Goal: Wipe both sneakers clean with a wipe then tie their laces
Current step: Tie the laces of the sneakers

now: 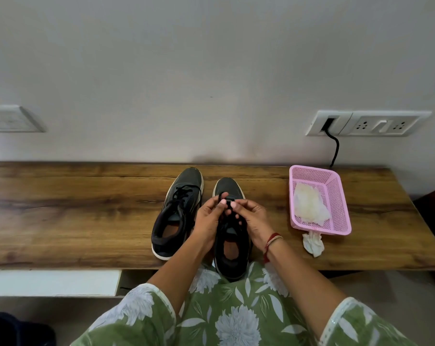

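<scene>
Two dark sneakers with pale soles stand side by side on the wooden table [86, 208], toes toward the wall. The left sneaker [176, 213] has its black laces lying in a bow over the tongue. The right sneaker [232, 236] hangs its heel over the table's front edge. Above its tongue my left hand [209, 218] and my right hand [251, 218] meet, each pinching the black lace [226, 203] between thumb and fingers. A crumpled white wipe [313, 243] lies on the table to the right.
A pink mesh basket [336, 193] holding a pale crumpled sheet [310, 206] stands at the right, just behind the wipe. A wall socket panel [366, 123] with a black cable [335, 151] is above it. A dark object [14, 328] sits on the floor at lower left.
</scene>
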Tool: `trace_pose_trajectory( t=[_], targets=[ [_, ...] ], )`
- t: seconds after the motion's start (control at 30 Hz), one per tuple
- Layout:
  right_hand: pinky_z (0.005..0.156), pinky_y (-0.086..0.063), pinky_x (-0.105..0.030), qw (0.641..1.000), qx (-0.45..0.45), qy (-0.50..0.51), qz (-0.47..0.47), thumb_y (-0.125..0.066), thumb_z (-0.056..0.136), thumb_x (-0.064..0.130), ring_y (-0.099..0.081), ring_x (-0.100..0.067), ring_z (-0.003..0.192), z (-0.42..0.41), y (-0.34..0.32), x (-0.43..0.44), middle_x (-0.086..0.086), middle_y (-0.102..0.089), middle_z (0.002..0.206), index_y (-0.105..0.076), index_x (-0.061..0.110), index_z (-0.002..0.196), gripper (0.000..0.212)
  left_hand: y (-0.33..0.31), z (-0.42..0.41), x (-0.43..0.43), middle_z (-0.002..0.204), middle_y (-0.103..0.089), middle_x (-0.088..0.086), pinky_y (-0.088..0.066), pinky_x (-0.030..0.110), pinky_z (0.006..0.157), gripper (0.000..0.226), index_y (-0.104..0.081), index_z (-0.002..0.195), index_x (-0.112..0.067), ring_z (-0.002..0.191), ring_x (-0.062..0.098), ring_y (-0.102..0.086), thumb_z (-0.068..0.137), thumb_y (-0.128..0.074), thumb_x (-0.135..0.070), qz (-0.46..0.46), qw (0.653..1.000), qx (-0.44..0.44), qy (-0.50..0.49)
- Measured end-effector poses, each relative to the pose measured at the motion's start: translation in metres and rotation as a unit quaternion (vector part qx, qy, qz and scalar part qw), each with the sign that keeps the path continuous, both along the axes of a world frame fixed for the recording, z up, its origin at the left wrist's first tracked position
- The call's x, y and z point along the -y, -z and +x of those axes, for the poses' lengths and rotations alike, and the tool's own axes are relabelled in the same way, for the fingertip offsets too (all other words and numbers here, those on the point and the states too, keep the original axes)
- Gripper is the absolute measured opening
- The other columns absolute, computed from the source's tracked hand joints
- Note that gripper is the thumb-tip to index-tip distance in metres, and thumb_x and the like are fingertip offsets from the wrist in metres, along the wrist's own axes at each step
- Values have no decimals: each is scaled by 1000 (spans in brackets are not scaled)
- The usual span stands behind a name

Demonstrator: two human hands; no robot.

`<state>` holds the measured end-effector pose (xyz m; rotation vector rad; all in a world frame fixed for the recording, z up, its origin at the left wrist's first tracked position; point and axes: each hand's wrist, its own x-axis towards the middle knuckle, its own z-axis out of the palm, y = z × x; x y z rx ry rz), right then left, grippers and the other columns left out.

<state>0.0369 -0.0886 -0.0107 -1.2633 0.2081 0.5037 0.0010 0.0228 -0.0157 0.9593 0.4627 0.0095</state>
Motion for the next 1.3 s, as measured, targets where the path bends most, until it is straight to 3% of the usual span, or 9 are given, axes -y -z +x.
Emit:
trace_pose_trajectory(
  t=[0.2, 0.37, 0.47, 0.53, 0.67, 0.83, 1.0, 1.13, 1.3],
  targets=[
    [66, -45, -16, 1000, -6, -1, 12, -51, 90, -3, -55, -5, 74, 1, 3, 0, 2, -64, 88, -60, 10, 115, 30, 5, 0, -2, 71, -60, -6, -48, 16, 64, 25, -67, 106, -13, 60, 4, -50, 100, -43, -12, 129, 991, 7, 23],
    [57, -42, -15, 999, -26, 19, -7, -55, 89, -1, -55, -5, 68, 3, 2, -2, 1, -66, 84, -65, 9, 108, 24, 9, -1, -3, 75, -69, -7, -51, 21, 71, 24, -69, 106, -13, 67, 5, -56, 99, -46, -16, 104, 994, 7, 30],
    [50, -43, -15, 997, -66, 45, -15, -63, 82, -2, -58, -7, 59, 8, 2, -3, -3, -64, 74, -63, 13, 89, 17, 10, -1, -7, 85, -72, -3, -51, 19, 75, 22, -67, 111, -3, 72, 6, -59, 93, -55, -4, 128, 989, 8, 67],
    [46, -44, -15, 995, -85, 37, -20, -64, 81, -4, -58, -6, 50, 12, 1, -3, -5, -64, 75, -62, 12, 88, 18, 9, 0, -10, 77, -72, -2, -52, 17, 70, 15, -67, 99, -3, 66, 7, -62, 88, -59, 5, 126, 988, -1, 84],
    [51, -43, -14, 997, -50, -37, -39, -59, 83, -6, -58, -9, 60, 14, -2, 1, -3, -68, 76, -69, 11, 81, 20, 3, 1, -13, 67, -71, 6, -55, 23, 66, 24, -51, 96, -6, 60, 13, -68, 83, -65, 8, 83, 992, -16, 88],
    [55, -45, -13, 997, -19, -74, -27, -50, 88, -8, -56, -7, 63, 12, -1, 11, -3, -64, 72, -67, 5, 93, 21, 2, 4, -11, 65, -69, 8, -56, 28, 72, 17, -59, 84, -4, 65, 16, -70, 77, -71, 6, 138, 989, -38, 33],
    [59, -42, -15, 996, 23, -84, -32, -62, 85, 3, -52, -4, 63, 5, 3, 12, 4, -62, 66, -68, 2, 96, 13, 10, 4, -12, 74, -71, 2, -54, 26, 72, 13, -71, 71, -17, 74, 14, -67, 73, -80, -8, 312, 949, -30, 49],
    [52, -43, -12, 999, -36, 7, -9, -59, 87, 3, -52, -5, 57, 7, 9, 6, 1, -63, 63, -68, 7, 88, 10, 9, 3, -9, 75, -72, -4, -50, 18, 70, 10, -74, 78, -16, 71, 2, -66, 76, -77, -7, 354, 930, 2, 97],
    [51, -43, -11, 997, -36, -61, -27, -57, 89, 4, -52, -3, 54, 13, 4, 13, -2, -59, 65, -66, 7, 87, 10, 12, 6, -21, 70, -66, -5, -47, 22, 66, 7, -69, 79, -19, 66, 6, -60, 78, -75, -15, 480, 864, 30, 151]
  ],
)
